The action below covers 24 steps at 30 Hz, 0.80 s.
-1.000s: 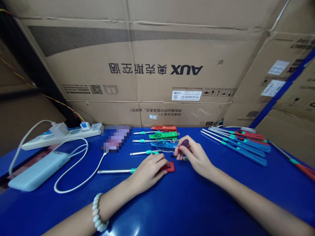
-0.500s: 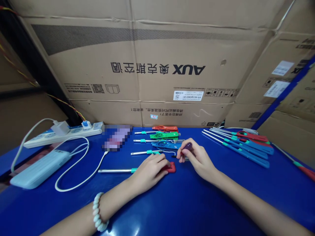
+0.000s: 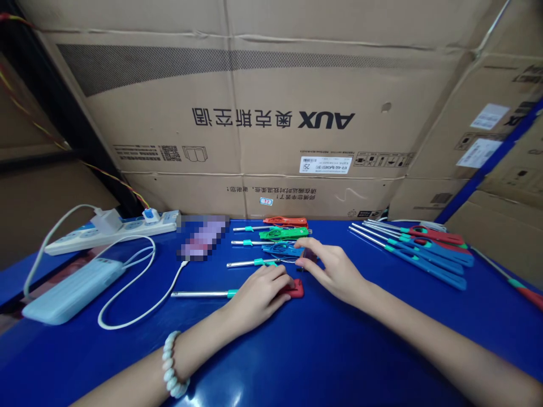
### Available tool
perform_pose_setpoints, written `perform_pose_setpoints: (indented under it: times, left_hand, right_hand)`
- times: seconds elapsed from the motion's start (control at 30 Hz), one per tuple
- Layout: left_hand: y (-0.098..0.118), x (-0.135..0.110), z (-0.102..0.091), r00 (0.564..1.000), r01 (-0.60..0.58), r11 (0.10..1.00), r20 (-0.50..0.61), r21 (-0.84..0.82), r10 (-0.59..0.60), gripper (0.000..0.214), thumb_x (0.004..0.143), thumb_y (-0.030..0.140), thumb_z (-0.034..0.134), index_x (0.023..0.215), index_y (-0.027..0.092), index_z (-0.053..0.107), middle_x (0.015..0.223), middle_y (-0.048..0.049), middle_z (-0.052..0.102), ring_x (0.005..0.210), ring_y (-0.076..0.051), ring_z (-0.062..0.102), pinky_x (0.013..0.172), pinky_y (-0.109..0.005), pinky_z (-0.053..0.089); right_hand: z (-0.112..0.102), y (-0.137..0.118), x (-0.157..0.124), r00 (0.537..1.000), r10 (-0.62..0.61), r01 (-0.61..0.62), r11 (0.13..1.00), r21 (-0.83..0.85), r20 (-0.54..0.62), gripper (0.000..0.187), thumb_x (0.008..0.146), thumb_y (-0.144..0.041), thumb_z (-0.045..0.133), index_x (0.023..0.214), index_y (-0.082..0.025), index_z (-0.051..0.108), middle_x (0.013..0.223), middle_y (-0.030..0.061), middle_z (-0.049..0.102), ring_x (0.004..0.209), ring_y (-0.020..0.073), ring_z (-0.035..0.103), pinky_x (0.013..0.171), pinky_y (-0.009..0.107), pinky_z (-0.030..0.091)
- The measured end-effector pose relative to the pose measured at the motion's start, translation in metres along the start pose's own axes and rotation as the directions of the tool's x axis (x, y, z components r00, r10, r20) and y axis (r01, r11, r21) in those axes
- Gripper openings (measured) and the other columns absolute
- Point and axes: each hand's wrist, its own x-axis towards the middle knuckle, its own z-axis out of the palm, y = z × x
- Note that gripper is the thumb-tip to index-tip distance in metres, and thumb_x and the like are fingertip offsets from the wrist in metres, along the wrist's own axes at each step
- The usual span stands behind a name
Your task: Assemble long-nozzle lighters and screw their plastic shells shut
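Note:
My left hand (image 3: 258, 294) lies curled over the red handle (image 3: 298, 290) of a stick lighter, whose metal tube (image 3: 199, 294) points left on the blue table (image 3: 322, 350). My right hand (image 3: 335, 271) is low, just to the right of it. Its fingers reach left towards a blue-handled lighter (image 3: 280, 249). A small dark purple piece (image 3: 309, 255) shows between its thumb and fingers. Green (image 3: 282, 233) and red (image 3: 284, 221) lighters lie in a row behind the blue one.
Several more lighters (image 3: 419, 249) lie in a bunch at the right. On the left are a white power strip (image 3: 110, 229), a pale blue power bank (image 3: 72, 288) and a white cable (image 3: 127, 305). A blurred phone (image 3: 201, 237) lies nearby. Cardboard boxes (image 3: 271, 118) wall off the back.
My right hand has dropped and stretched its fingers left towards the blue lighter, so the purple piece is now mostly covered. My left hand has stayed on the red lighter.

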Motion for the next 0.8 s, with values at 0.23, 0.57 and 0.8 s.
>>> perform_pose_setpoints:
  times: [0.23, 0.57, 0.8]
  left_hand:
    - [-0.002, -0.001, 0.002, 1.000, 0.004, 1.000, 0.000, 0.008, -0.004, 0.010, 0.093, 0.025, 0.049, 0.099, 0.019, 0.055, 0.095, -0.0039, 0.056, 0.087, -0.019, 0.054, 0.076, -0.031, 0.042]
    - [-0.002, 0.000, 0.002, 1.000, 0.005, 1.000, 0.002, 0.001, -0.005, 0.010, 0.093, 0.025, 0.049, 0.098, 0.019, 0.056, 0.094, -0.0042, 0.056, 0.086, -0.019, 0.054, 0.075, -0.029, 0.043]
    - [-0.001, 0.000, 0.001, 1.000, -0.004, 1.000, -0.010, 0.000, 0.004, 0.012, 0.094, 0.027, 0.048, 0.098, 0.019, 0.056, 0.096, -0.0046, 0.057, 0.089, -0.019, 0.054, 0.078, -0.030, 0.043]
  right_hand:
    - [-0.030, -0.015, 0.027, 0.970, -0.078, 0.124, 0.973, -0.194, 0.231, 0.014, 0.087, -0.011, 0.050, 0.097, -0.016, 0.059, 0.088, 0.0035, 0.067, 0.077, 0.0155, 0.062, 0.069, 0.025, 0.045]
    - [-0.051, -0.024, 0.028, 0.932, -0.035, 0.175, 0.916, -0.362, 0.361, 0.025, 0.090, -0.011, 0.045, 0.111, -0.016, 0.058, 0.110, 0.0093, 0.064, 0.096, 0.0204, 0.061, 0.077, 0.028, 0.044]
    - [-0.032, -0.011, 0.026, 0.966, -0.074, 0.158, 0.928, -0.338, 0.249, 0.013, 0.094, -0.022, 0.048, 0.091, -0.015, 0.059, 0.083, 0.0055, 0.065, 0.071, 0.0165, 0.060, 0.062, 0.026, 0.043]
